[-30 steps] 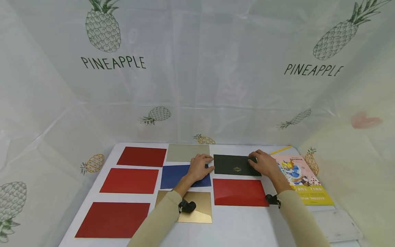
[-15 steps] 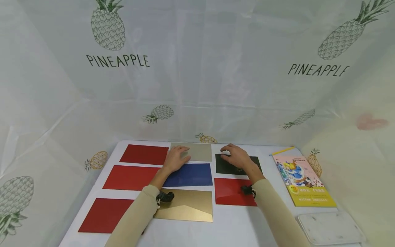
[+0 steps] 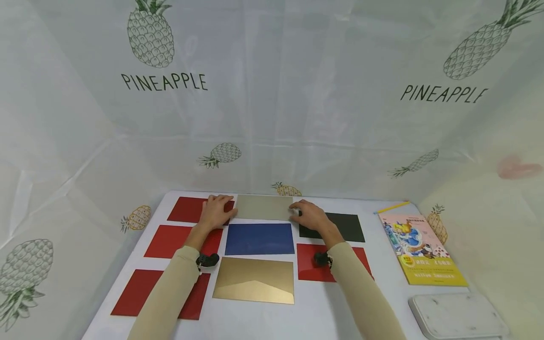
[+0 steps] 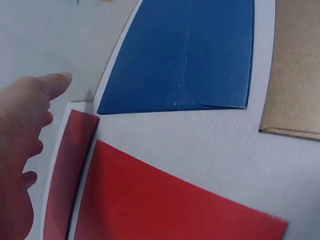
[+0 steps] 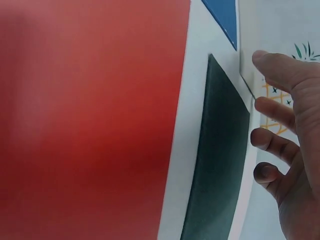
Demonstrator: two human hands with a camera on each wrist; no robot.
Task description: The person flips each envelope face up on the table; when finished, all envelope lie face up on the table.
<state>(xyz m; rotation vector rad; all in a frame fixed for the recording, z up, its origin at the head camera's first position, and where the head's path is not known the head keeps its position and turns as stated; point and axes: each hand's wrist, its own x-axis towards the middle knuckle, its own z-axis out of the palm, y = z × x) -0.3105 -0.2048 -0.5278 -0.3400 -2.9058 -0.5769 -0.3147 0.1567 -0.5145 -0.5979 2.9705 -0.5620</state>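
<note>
A flat beige card (image 3: 263, 208) lies in the back row of the table in the head view. At its left edge is my left hand (image 3: 214, 212), fingers spread over the back-left red card (image 3: 183, 208). My right hand (image 3: 312, 216) is at its right edge, partly over the dark green card (image 3: 346, 226). In the left wrist view the thumb (image 4: 57, 84) points toward the beige card. Loosely bent fingers (image 5: 270, 142) of the right hand show beside the beige card in the right wrist view. Whether either hand touches the card, I cannot tell.
A blue card (image 3: 259, 239) and a gold card (image 3: 255, 279) lie in front of the beige one. More red cards (image 3: 170, 242) lie left, another (image 3: 306, 264) right. A picture book (image 3: 425, 250), a yellow pencil (image 3: 393, 207) and a white box (image 3: 459, 315) stand at the right.
Both hands have moved left. The left went from the blue card to the beige card's left edge; the right went from the green card to the beige card's right edge.
</note>
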